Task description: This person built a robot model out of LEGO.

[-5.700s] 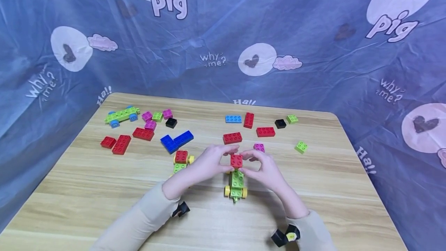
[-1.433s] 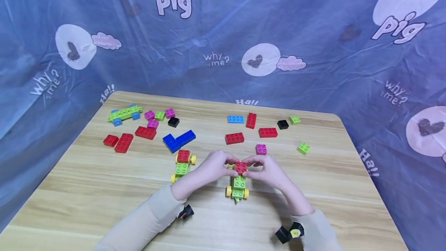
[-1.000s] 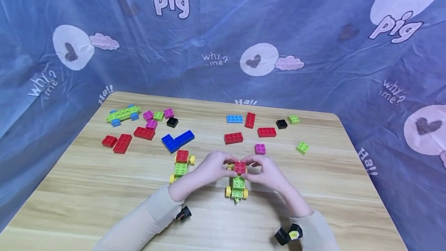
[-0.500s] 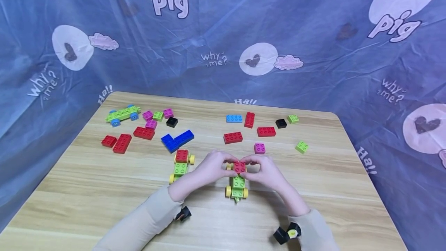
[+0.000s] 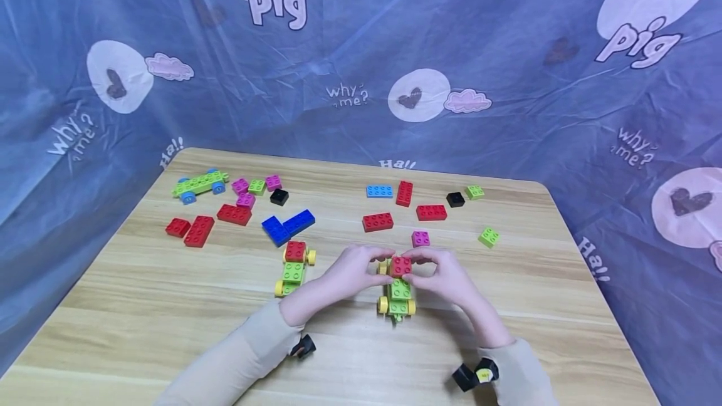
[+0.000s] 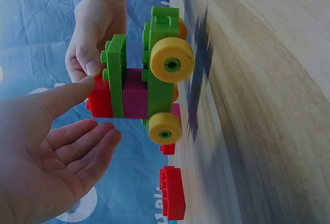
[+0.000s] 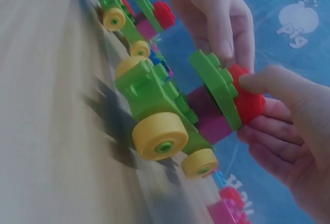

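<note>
Wooden table (image 5: 169, 306) takes up most of the view, loose bricks scattered along its far side. Near the front edge sits a green car with yellow wheels (image 5: 397, 296), and a second little car (image 5: 293, 265) is parked just to its left. Left hand (image 5: 352, 271) has relaxed fingers, thumb touching the red brick (image 5: 401, 265) on top of the car. Right hand (image 5: 445, 274) pinches that same brick from the other side.

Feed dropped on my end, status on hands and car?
Left hand open, thumb touching red brick. Right hand pinching it atop green car. Nothing obstructing.
</note>
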`<state>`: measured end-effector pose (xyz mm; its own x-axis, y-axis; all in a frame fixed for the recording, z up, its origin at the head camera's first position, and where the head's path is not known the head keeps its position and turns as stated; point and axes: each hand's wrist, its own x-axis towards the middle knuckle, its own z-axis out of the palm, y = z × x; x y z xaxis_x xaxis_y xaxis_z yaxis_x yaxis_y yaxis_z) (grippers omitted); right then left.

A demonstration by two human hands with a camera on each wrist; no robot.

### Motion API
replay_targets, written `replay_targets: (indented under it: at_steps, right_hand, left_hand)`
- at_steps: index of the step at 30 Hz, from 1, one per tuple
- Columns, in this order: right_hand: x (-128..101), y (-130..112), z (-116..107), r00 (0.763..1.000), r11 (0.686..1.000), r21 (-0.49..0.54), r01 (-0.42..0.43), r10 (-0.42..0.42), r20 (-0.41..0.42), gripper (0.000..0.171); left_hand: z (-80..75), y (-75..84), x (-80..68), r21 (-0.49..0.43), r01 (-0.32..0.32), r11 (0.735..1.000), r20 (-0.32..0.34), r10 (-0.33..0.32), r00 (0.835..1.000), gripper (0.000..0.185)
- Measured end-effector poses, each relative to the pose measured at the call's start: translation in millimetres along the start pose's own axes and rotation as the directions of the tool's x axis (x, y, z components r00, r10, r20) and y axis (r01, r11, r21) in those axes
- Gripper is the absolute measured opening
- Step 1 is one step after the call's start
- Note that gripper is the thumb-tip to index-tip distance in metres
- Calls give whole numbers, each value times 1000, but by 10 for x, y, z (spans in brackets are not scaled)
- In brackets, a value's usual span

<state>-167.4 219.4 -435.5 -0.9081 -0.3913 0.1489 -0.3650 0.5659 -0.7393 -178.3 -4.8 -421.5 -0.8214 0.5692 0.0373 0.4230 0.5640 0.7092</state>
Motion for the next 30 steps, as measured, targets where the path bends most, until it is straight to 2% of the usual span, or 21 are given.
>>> replay_targets:
  at_steps: [5,15,22,26,30]
  right_hand:
    - [-50,105,-133,999,1000,-15,13,-13,-42,35]
    - [-156,400,-451,982,993,-41,113,-118,-149,33]
    - [-214,524,-622,985,996,-9,84,-84,-148,33]
    - [-239,576,-686,989,999,0,54,-54,-135,33]
    - [-261,620,-719,990,998,-1,60,-60,-128,34]
  left_hand:
    - [-8,-3,7,-39,-14,999,-24,13,1000,43]
    - [-81,7,37,-79,-48,996,-126,38,991,29]
    - [-230,103,99,-42,-65,997,-157,57,986,28]
    - [-344,158,174,-12,-67,998,-179,64,982,29]
    - [-481,212,264,-7,-76,997,-214,73,974,31]
